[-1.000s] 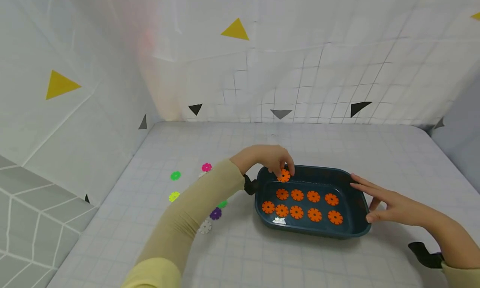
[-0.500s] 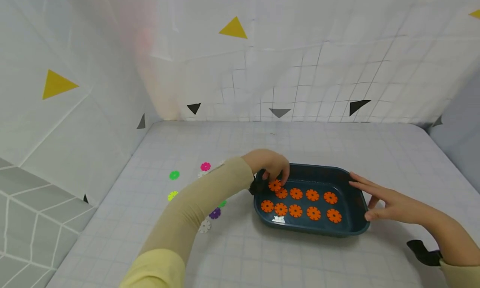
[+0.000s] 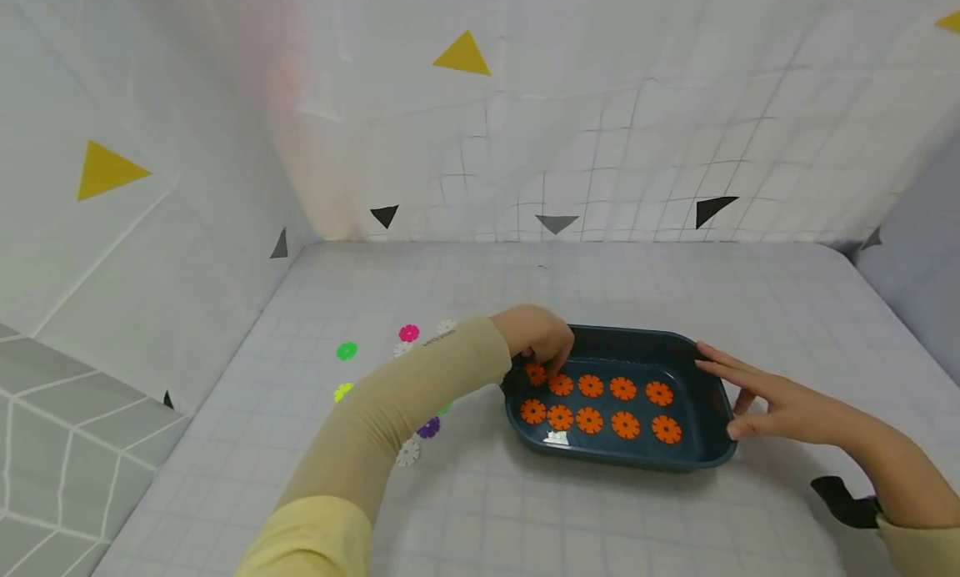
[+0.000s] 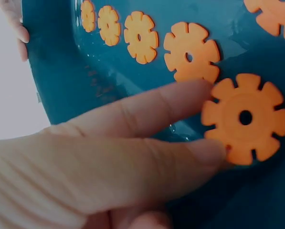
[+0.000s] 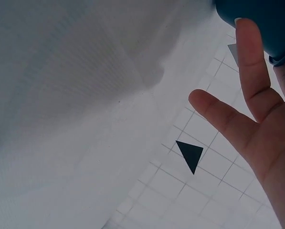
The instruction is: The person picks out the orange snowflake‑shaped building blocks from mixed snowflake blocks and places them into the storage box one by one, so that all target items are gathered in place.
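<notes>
In the head view, a dark blue tray carries two rows of flat orange notched discs on its floor. My left hand reaches into its left end. Between thumb and forefinger it pinches another orange disc, which the left wrist view shows close up, held by its edge near the row's end. My right hand rests against the tray's right end, fingertips at the rim and thumb at the outer side. In the right wrist view its fingers are extended beside the tray's blue wall.
Left of the tray lie loose discs: pink, green, yellow, purple and white, some partly hidden by my left sleeve. White sheeting hangs behind the table.
My left hand has moved down and slightly left inside the tray with the orange disc, to the left end of the upper row. My right hand stays at the tray's right end.
</notes>
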### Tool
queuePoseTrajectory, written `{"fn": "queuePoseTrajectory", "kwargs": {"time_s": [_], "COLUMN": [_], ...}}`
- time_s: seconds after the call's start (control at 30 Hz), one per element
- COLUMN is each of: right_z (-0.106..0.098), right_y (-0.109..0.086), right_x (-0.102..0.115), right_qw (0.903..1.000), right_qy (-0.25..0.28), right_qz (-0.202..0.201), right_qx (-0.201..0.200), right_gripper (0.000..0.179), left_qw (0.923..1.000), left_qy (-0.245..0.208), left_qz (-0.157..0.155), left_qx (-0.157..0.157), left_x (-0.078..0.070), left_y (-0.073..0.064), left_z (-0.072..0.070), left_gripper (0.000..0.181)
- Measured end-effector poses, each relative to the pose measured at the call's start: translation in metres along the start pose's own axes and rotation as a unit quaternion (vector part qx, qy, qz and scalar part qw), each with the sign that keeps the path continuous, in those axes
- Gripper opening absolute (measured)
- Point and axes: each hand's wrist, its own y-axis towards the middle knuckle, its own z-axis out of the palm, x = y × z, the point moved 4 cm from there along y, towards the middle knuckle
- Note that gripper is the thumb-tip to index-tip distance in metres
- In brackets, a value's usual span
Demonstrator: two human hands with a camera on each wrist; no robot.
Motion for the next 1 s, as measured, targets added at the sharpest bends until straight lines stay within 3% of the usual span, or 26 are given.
{"fn": "queuePoseTrajectory", "kwargs": {"time_s": [0.37,0.53,0.67,0.73,0.83,0.9,1.0], "right_z": [0.0,0.0,-0.001,-0.001,-0.003,-0.005,-0.01], "right_y": [0.0,-0.002,-0.003,-0.003,-0.002,-0.001,0.003], "right_x": [0.002,0.002,0.002,0.003,0.004,0.004,0.005], "right_qw": [0.9999,1.0,1.0,0.9998,0.9993,0.9989,0.9974], "right_qy": [0.001,0.001,-0.005,-0.013,-0.029,-0.041,-0.068], "right_qz": [0.012,0.006,-0.006,-0.013,-0.024,-0.022,0.008], "right_qx": [0.001,0.001,-0.001,-0.003,-0.009,-0.012,-0.02], "right_gripper": [0.077,0.077,0.077,0.078,0.078,0.078,0.076], "left_qw": [0.9998,0.9999,0.9963,0.9892,0.9702,0.9562,0.9385], "left_qy": [0.02,-0.013,-0.068,-0.112,-0.18,-0.213,-0.244], "left_qz": [-0.003,-0.002,0.032,0.052,0.068,0.06,0.013], "left_qx": [0.008,-0.006,-0.043,-0.079,-0.147,-0.191,-0.244], "left_x": [-0.004,0.002,0.01,0.016,0.028,0.039,0.056], "left_y": [-0.005,-0.009,-0.023,-0.034,-0.052,-0.065,-0.086], "left_z": [0.0,-0.002,-0.005,-0.007,-0.007,-0.004,0.004], "left_gripper": [0.03,0.028,0.03,0.031,0.033,0.033,0.033]}}
